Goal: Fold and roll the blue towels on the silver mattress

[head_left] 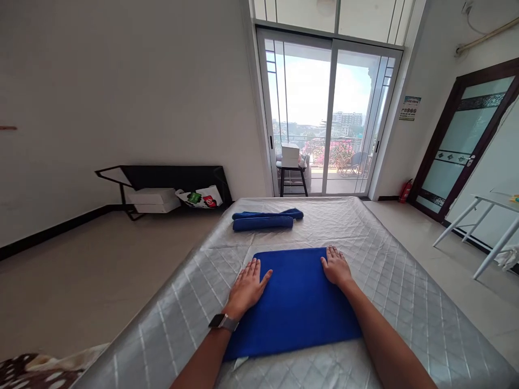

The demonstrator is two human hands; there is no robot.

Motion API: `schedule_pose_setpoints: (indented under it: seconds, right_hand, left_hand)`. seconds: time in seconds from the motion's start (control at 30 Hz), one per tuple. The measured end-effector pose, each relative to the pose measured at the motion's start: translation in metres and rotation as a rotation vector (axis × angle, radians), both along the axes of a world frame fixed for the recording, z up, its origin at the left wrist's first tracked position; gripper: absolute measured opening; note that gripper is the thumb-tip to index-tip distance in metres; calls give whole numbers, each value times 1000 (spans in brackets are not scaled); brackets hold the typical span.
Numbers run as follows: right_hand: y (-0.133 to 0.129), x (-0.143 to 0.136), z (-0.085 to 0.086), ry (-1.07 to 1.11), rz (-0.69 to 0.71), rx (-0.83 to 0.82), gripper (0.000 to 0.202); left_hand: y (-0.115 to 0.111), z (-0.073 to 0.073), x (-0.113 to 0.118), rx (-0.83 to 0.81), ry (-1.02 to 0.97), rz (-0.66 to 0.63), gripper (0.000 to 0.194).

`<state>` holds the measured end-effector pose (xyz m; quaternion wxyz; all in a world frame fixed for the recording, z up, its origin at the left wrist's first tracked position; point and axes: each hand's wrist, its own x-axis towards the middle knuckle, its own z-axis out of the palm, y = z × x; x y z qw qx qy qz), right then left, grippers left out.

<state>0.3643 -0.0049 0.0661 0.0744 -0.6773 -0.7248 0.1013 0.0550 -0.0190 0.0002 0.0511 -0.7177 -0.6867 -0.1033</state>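
Observation:
A blue towel (295,302) lies spread flat on the silver quilted mattress (405,302). On its left edge rests my left hand (248,286), palm down, fingers stretched out and the thumb apart. My right hand (336,265) lies flat on the far right corner of the cloth, fingers extended. Neither hand grasps anything. A small white tag shows at the near left edge of the cloth. Farther back on the mattress are rolled or folded blue towels (263,222), apart from both hands.
Left of the bed, a black bench (174,178) by the wall has white boxes (154,200) and a printed bag (200,197). Beyond the bed, a dark stool (292,175) holding a white box stands before glass sliding doors (330,108). A white table (497,205) stands at right.

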Motion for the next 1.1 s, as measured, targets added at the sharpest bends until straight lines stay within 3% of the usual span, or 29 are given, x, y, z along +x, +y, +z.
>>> schedule_pose_setpoints:
  seconds: [0.13,0.27,0.37,0.43,0.53,0.63,0.8,0.9,0.97,1.1]
  right_hand:
    - [-1,-2,-2,29,-4,14,65]
    - [-1,-3,-3,46,-5,39,64]
    - [-1,-1,-5,35,18,44,63]
    - [0,0,-7,28,38,42,61]
    - [0,0,-8,30,44,40,60]
    - [-1,-1,-5,46,28,47,61]
    - [-2,-3,-2,79,4,34,63]
    - [-2,-3,-1,74,0,17,63]
    - [-1,-2,-1,63,-2,12,64]
    - [0,-1,0,25,0,10,64]
  left_hand:
    - [-7,19,19,80,-6,-20,77]
    - [-6,38,84,99,-32,-324,66]
    - [9,38,143,60,-32,-516,59]
    - [22,33,172,38,-36,-551,57]
    - [36,25,185,20,-37,-529,58]
    - [39,19,155,6,-34,-437,61]
    - [34,13,42,-56,6,-85,71]
    - [30,8,-9,-81,21,-9,70]
    - [27,6,-21,-80,7,18,69]
    - [23,5,-14,-51,-31,44,72]
